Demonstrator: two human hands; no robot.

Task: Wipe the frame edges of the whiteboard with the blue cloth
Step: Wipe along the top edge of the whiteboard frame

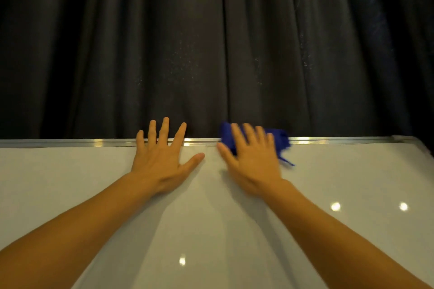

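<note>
Largest in my view is the dark curtain [211,42] hanging in folds behind everything, and below it the whiteboard [94,171], whose pale face fills the lower half and carries a few bright light spots. Along its top runs the metal frame [340,140], a thin shiny strip that reaches a rounded corner [399,138] at the far right; on the left it runs out of my view, so I cannot see that end. My left hand [162,164] lies flat on the board with fingers straight and spread, holding nothing, its fingertips crossing the frame; I read it as a brace. My right hand [253,162] is just beside it, fingers extended and pressing the blue cloth [280,139] down onto the top frame strip, not curled round it. The cloth is bunched under those fingers and sits right on the frame, with a loose strand [287,161] trailing onto the board. The hand and cloth look slightly blurred. I judge the top edge is the step in hand, near its middle. The next move calls for sliding the cloth along the strip under even pressure. The room is to the right, bare frame up to the corner; leftward my own brace hand blocks the way and would have to lift first.
</note>
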